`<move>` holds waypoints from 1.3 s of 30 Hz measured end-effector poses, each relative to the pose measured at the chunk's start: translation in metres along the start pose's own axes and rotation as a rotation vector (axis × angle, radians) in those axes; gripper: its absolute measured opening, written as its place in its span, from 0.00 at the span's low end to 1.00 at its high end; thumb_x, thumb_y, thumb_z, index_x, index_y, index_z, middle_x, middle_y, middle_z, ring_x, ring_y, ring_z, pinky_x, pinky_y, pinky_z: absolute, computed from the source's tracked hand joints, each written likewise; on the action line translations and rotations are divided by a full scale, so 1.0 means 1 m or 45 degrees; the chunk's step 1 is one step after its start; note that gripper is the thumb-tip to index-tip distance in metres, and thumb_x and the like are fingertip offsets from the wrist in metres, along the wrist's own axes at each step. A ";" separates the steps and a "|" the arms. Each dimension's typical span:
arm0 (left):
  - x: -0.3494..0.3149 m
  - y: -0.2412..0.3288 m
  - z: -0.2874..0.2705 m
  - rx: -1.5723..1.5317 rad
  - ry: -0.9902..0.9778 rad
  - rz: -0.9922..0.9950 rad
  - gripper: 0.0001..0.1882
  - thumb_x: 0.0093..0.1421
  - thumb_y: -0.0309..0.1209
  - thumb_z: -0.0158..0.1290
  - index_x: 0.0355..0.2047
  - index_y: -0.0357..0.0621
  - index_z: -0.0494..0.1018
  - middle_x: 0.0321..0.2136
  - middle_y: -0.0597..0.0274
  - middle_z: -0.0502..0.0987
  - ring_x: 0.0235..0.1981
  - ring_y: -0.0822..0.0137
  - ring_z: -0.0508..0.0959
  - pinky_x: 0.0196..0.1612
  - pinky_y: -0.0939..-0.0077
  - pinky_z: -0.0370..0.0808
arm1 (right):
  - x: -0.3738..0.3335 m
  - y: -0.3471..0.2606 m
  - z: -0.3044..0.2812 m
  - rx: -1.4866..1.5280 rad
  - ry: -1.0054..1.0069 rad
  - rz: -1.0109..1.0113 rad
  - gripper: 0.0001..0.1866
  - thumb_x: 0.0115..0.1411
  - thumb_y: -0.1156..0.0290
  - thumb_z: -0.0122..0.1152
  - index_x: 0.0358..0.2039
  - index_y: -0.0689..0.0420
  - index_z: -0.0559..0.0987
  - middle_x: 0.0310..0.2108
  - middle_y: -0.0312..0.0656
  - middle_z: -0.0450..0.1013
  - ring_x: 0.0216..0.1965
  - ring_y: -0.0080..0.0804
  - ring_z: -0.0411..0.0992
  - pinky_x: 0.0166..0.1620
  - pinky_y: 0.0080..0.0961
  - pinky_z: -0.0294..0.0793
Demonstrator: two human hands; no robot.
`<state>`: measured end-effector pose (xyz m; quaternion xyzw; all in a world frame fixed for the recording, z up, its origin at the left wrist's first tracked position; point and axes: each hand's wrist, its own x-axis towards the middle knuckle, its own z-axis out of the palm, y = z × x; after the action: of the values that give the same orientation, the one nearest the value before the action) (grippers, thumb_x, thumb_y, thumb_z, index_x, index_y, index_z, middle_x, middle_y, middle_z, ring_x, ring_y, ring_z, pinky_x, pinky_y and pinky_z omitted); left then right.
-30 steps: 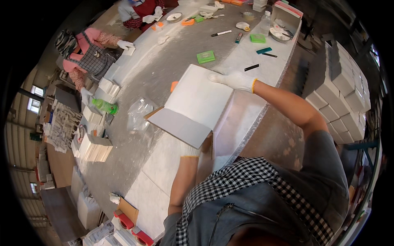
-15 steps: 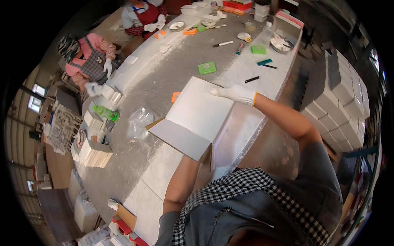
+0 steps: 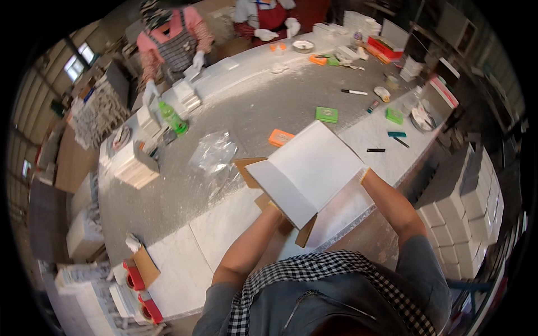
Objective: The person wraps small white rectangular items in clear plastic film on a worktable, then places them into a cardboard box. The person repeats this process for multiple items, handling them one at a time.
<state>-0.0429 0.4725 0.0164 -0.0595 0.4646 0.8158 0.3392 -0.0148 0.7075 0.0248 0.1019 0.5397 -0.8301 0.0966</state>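
A cardboard box (image 3: 319, 162), white on its outside with brown flaps (image 3: 307, 229) standing out at its ends, is held tilted above the near edge of the table. My left hand (image 3: 273, 207) is at its lower left, under the white flap, mostly hidden by it. At its right edge only the cuff of my gloved right hand (image 3: 364, 175) shows; the box covers those fingers. Between them the two hands support the box. An orange box (image 3: 280, 138) and a green box (image 3: 327, 115) lie just beyond it.
Crumpled clear plastic (image 3: 216, 150), a green bottle (image 3: 173, 118) and stacked white boxes (image 3: 134, 165) are on the left. Red tape dispensers (image 3: 133, 276) lie near left. Past the right edge stands a stack of white cartons (image 3: 448, 218). Two co-workers (image 3: 174, 45) work across the table.
My right hand has gone from the top of the box to behind its right edge. The box has turned, and more of its brown flaps show. The view has swung left.
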 end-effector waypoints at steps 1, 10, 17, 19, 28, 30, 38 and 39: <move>0.003 -0.002 0.001 0.007 -0.007 0.008 0.32 0.63 0.51 0.56 0.54 0.35 0.70 0.50 0.46 0.75 0.50 0.51 0.77 0.53 0.58 0.77 | 0.002 -0.003 0.003 0.009 0.006 0.009 0.42 0.72 0.38 0.45 0.72 0.61 0.62 0.70 0.47 0.63 0.68 0.36 0.64 0.70 0.34 0.62; 0.007 -0.013 0.000 0.190 -0.087 0.049 0.32 0.62 0.52 0.57 0.51 0.33 0.71 0.47 0.45 0.76 0.48 0.50 0.78 0.51 0.58 0.77 | -0.007 -0.009 0.031 0.059 0.044 0.041 0.42 0.72 0.39 0.45 0.72 0.61 0.61 0.69 0.48 0.64 0.68 0.36 0.65 0.69 0.33 0.63; -0.064 -0.002 -0.065 0.518 -0.107 0.112 0.33 0.61 0.53 0.58 0.50 0.32 0.72 0.45 0.44 0.78 0.46 0.49 0.79 0.50 0.58 0.77 | -0.023 0.032 0.095 0.273 -0.099 0.124 0.42 0.72 0.39 0.45 0.72 0.61 0.61 0.69 0.48 0.64 0.68 0.36 0.65 0.69 0.33 0.64; -0.091 -0.002 -0.091 0.597 -0.074 0.112 0.33 0.60 0.54 0.58 0.49 0.32 0.73 0.44 0.43 0.78 0.46 0.49 0.80 0.50 0.58 0.78 | -0.026 0.048 0.119 0.350 -0.165 0.173 0.42 0.72 0.39 0.45 0.72 0.61 0.61 0.69 0.48 0.64 0.68 0.36 0.65 0.69 0.32 0.64; -0.140 -0.005 -0.136 0.948 0.028 0.227 0.34 0.59 0.55 0.59 0.47 0.31 0.74 0.41 0.42 0.80 0.43 0.47 0.81 0.48 0.57 0.78 | -0.035 0.051 0.159 0.416 -0.333 0.229 0.42 0.72 0.39 0.44 0.72 0.60 0.61 0.69 0.49 0.65 0.68 0.36 0.65 0.68 0.32 0.65; -0.132 -0.003 -0.131 1.052 0.018 0.290 0.35 0.58 0.55 0.59 0.46 0.31 0.75 0.40 0.41 0.80 0.43 0.47 0.81 0.48 0.57 0.78 | -0.039 0.025 0.148 0.287 -0.336 0.170 0.42 0.72 0.39 0.44 0.72 0.60 0.61 0.68 0.49 0.65 0.68 0.36 0.65 0.68 0.32 0.66; -0.062 0.022 -0.096 1.699 -0.062 0.472 0.36 0.57 0.56 0.59 0.44 0.29 0.76 0.38 0.40 0.82 0.41 0.46 0.82 0.46 0.57 0.78 | -0.052 -0.035 0.142 -1.181 0.051 -0.214 0.41 0.72 0.40 0.44 0.70 0.63 0.63 0.67 0.55 0.65 0.68 0.43 0.64 0.70 0.33 0.60; -0.062 0.029 -0.085 1.731 -0.054 0.456 0.36 0.57 0.57 0.59 0.44 0.29 0.76 0.37 0.40 0.82 0.40 0.46 0.82 0.46 0.57 0.78 | -0.054 -0.035 0.137 -1.317 0.141 -0.268 0.41 0.73 0.40 0.44 0.70 0.63 0.64 0.68 0.56 0.65 0.69 0.45 0.63 0.70 0.34 0.59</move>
<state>-0.0320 0.3641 0.0151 0.2593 0.8675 0.3887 0.1706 0.0188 0.5989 0.1247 0.0300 0.8902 -0.4540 0.0217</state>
